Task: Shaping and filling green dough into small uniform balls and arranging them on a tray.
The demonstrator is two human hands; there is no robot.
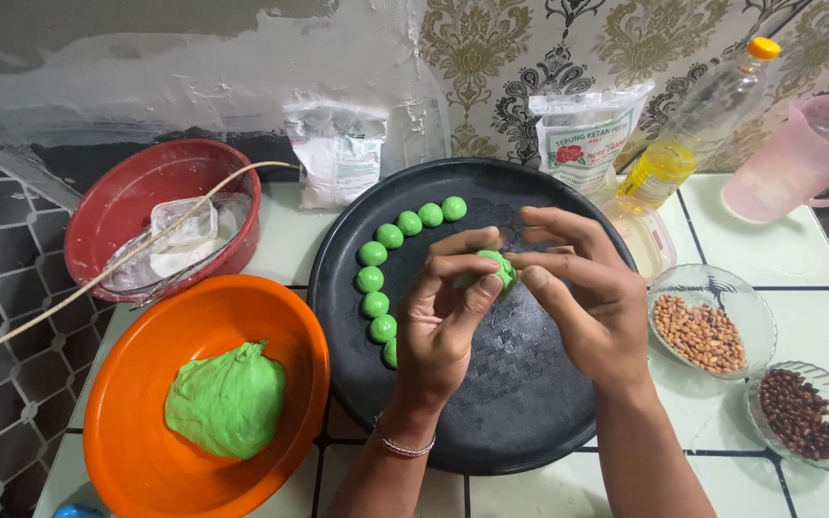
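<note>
The black round tray (520,422) fills the middle of the tiled counter and serves as the anchor for everything else. Left of the black round tray sits an orange basin (136,451) holding a lump of green dough (226,401), and behind that basin a red bowl (160,182) with a clear tub inside. Right of the black round tray are two glass dishes, one of pale peanuts (700,332) and one of dark filling pieces (802,412); behind it stand flour bags, an oil bottle (698,125) and a pink jug (798,158). Along the tray's left inner edge runs a curved row of finished green balls (374,278). Above the tray's centre both hands meet: the left hand (438,326) cradles a small green dough piece (497,270) on its fingertips, closed lightly around it, while the right hand (587,297) pinches the same piece from the other side with thumb and forefinger. To shape it well, I would judge that pressure should stay gentle and even, turning the piece so the seam closes fully and its size matches the row already laid down.
</note>
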